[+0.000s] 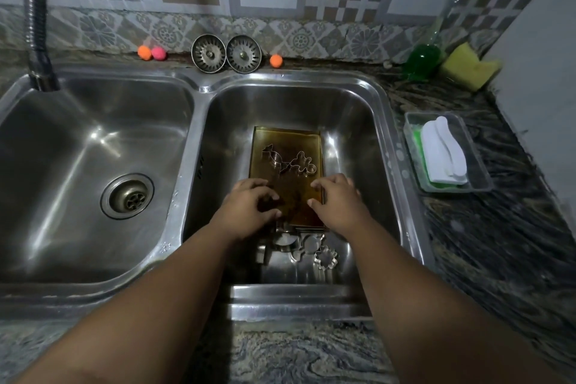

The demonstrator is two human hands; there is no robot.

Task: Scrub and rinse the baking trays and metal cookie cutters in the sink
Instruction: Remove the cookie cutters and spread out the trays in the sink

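A brownish rectangular baking tray (286,146) lies in the right basin of the steel sink (383,121). Two metal cookie cutters (290,162) rest on the tray's far half. My left hand (252,206) grips the tray's near left edge with curled fingers. At the near right edge my right hand (335,196) does the same. More cutters (314,249), among them a flower shape (326,256), lie on the basin floor just in front of the tray, partly hidden by my wrists.
The left basin has an open drain (127,196) and a flexible faucet hose (37,22) above it. Two strainer plugs (226,53) and small coloured balls (276,60) line the back ledge. Green soap bottle (433,44), yellow sponge (467,65) and a scrubber in a dish (445,153) sit right.
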